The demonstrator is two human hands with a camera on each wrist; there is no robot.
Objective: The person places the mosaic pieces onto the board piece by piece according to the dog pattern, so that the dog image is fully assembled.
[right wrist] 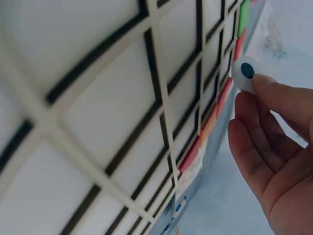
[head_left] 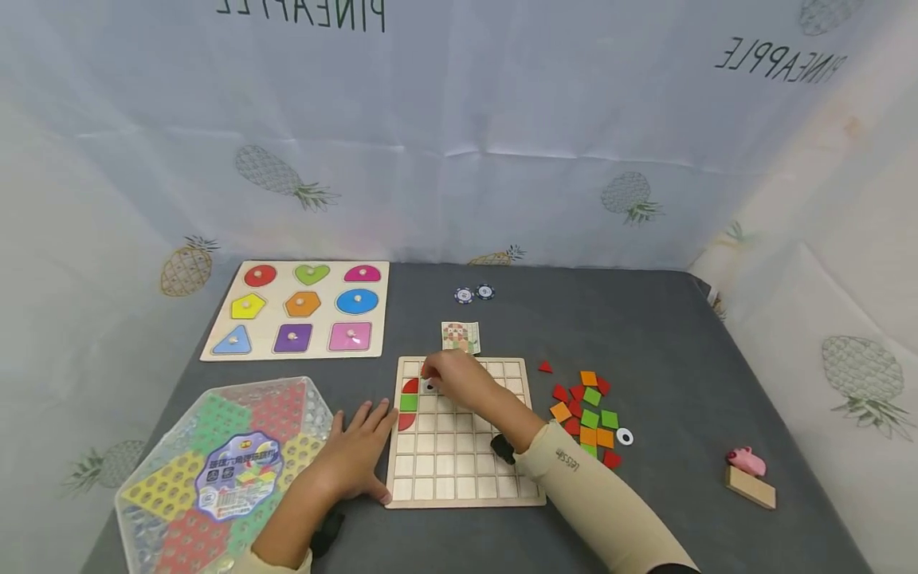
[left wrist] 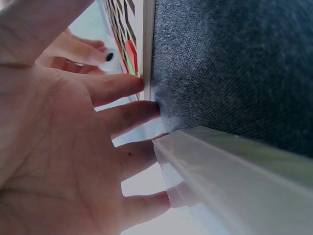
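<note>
Head view: your right hand [head_left: 462,383], centre of frame, has thumb and fingers closed in a pinch on the white disc [head_left: 429,387], above the upper left of the grid board [head_left: 446,465]. Your left hand [head_left: 358,454], lower left of centre, is spread flat, holding nothing, at the board's left edge. Down that edge: red piece [head_left: 410,386], green piece [head_left: 409,402], another red. Card [head_left: 460,336] above the board; loose pieces [head_left: 588,436] and a white ring [head_left: 625,436] right of centre. Peg puzzle [head_left: 320,331] and box [head_left: 240,478] at left, chips [head_left: 464,295] top centre of the table, pig [head_left: 747,461] touching a block [head_left: 750,487] lower right. Left wrist view: your open palm fills the left, fingers pointing right, index tip at the board's edge, box lower right; disc upper left in your other hand. Right wrist view: disc upper right, pinched at its rim, black centre showing; can't tell if it touches the board. Red and orange pieces line the board's far edge below it.
</note>
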